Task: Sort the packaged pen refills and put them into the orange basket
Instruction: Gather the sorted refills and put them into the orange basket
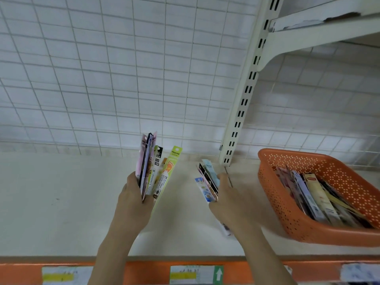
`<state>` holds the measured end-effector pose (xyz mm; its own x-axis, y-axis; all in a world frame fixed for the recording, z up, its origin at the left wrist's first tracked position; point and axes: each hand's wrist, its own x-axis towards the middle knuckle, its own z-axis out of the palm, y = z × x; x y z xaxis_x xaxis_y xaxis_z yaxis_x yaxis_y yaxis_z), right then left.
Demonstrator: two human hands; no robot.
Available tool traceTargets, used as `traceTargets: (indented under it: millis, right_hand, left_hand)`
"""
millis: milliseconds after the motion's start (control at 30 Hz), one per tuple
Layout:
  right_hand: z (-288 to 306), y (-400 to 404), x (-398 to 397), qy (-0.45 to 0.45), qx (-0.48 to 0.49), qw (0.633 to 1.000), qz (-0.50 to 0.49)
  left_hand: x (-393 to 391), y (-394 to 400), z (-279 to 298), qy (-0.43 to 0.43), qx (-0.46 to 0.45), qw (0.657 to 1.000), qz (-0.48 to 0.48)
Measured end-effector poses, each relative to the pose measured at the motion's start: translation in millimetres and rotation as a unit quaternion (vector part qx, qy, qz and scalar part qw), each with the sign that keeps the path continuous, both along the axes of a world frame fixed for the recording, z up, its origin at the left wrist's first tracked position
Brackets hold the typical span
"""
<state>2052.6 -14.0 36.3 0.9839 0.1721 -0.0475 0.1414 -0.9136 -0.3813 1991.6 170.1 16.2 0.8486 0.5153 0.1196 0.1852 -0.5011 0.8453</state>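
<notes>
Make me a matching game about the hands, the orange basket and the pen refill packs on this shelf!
Things:
1. left hand
2. right hand
3. orange plastic basket
4. orange shelf-edge strip

Descriptions:
A. carries paper price labels
B. grips the taller bunch, with a green pack
C. sits at the right, refill packs inside
D. grips the smaller bunch, with a light blue pack

Pairs: 1-B, 2-D, 3-C, 4-A

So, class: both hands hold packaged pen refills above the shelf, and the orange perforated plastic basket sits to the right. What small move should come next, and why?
Probably the right hand should carry its small bunch of refill packs rightward and lay it in the orange perforated plastic basket, since that hand is nearer and sorted packs already lie there.
</notes>
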Motion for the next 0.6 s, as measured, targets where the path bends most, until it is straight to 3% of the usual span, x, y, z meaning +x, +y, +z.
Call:
traceTargets:
  millis: [267,467,600]
  right_hand:
    - [10.4,-36.0,-1.0,0.017,0.059,0.998,0.019]
    - [-12.7,-30.7,-0.4,0.051,0.036,0.997,0.053]
    - [-15.0,-33.2,5.8,0.013,-0.022,0.999,0.047]
  left_hand:
    - [11.6,-37.7,5.0,0.007,-0.008,1.000,-0.003]
    - [13.1,-60.9,-10.4,0.124,0.151,0.980,-0.020]
    - [10.9,-65.3,-9.7,0.139,0.179,0.974,-0.009]
